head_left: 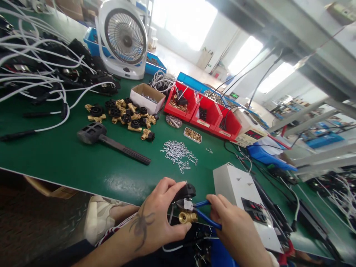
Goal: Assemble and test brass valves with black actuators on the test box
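- The left hand point(160, 209) pinches a brass fitting point(187, 217) with a black knob point(185, 191), its thumb against the brass end and its fingers over the knob; the piece is held up just past the front edge of the surface point(61, 155).
- The right hand point(236, 222) is closed round the blue handles of a pair of pliers point(209, 220), whose jaws reach in between knob and brass; whether they grip anything there cannot be told.
- Below the edge, left of the left forearm, is a pale shoe point(96, 218).
- Beside the right hand stands a light grey box point(235, 185) with black-and-red fittings on its face.
- Beyond the hands lies a loose heap of wire clips point(178, 152), a few more lying apart to its right.
- Left of the heap, a black mallet point(122, 150) rests with its head pointing left.
- Farther back are a small tray of brass bits point(193, 135), a round dish of pins point(174, 121) and a cluster of knobbed brass fittings point(126, 116).
- Behind these come an open carton point(140, 102), a row of red bins point(178, 114) and a white fan point(126, 39).
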A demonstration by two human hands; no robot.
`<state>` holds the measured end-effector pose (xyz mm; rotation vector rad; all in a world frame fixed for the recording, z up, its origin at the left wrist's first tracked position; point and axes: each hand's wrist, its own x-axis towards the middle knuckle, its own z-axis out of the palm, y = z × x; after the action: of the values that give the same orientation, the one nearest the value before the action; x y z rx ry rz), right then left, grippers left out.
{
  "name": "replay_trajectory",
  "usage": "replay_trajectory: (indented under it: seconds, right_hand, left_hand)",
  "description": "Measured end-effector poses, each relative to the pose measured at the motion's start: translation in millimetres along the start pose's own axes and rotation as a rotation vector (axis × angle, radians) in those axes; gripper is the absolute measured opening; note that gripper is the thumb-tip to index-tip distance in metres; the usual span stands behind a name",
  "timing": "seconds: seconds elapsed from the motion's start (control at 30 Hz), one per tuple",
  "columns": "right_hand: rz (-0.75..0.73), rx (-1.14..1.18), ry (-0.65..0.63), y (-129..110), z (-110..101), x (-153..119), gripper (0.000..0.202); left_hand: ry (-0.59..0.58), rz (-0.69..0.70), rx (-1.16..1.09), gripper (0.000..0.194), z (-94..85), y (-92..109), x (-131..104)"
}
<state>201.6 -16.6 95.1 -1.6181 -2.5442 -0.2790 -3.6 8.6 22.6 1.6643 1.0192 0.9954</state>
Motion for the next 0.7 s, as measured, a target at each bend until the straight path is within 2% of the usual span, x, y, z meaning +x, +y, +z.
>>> replay_trajectory:
  seconds: [0.13, 0.17, 0.2, 0.3, 0.33, 0.43, 0.5, 0.53, 0.63, 0.7]
  right_hand:
    - [0.15, 0.157, 0.199, 1.6, -8.5, 3.1, 0.014]
    - [0.169, 0.171, 0.214, 2.4, -8.9, 2.4, 0.013]
    - [0.168, 0.166, 0.187, 3.1, -8.2, 1.4, 0.014]
    - [0.101, 0.125, -0.033, 4.3, -4.3, -2.4, 0.023]
    - [0.095, 0.118, -0.067, 4.4, -4.2, -3.3, 0.025]
    - [0.165, 0.169, 0.012, 3.9, -7.9, -3.6, 0.02]
    - [0.244, 0.217, 0.097, 3.0, -9.3, -2.5, 0.014]
    - [0.265, 0.225, 0.1, 2.6, -8.5, -1.9, 0.014]
    - [0.26, 0.241, -0.054, 1.7, -2.9, -1.3, 0.021]
    - [0.282, 0.327, -0.155, 1.6, -1.6, -1.8, 0.022]
  left_hand:
    - [0.013, 0.012, -0.023, 0.067, 0.3, -1.1, -0.5]
    - [0.014, 0.014, -0.022, 0.067, 0.0, -1.2, -0.4]
    - [0.012, 0.018, -0.016, 0.067, -0.3, -1.3, -0.2]
    - [0.001, 0.031, 0.016, 0.069, -0.8, -1.5, 0.3]
    - [-0.011, 0.035, 0.024, 0.07, -0.8, -1.6, 0.3]
    - [-0.004, 0.02, 0.013, 0.069, 0.2, -2.5, -0.8]
    - [0.04, -0.001, -0.016, 0.063, 1.9, -3.5, -2.5]
    - [0.072, -0.014, -0.026, 0.057, 3.0, -3.9, -3.6]
    - [0.126, -0.03, -0.028, 0.039, 6.4, -3.9, -7.4]
    - [0.124, -0.023, -0.024, 0.035, 7.8, -2.8, -9.4]
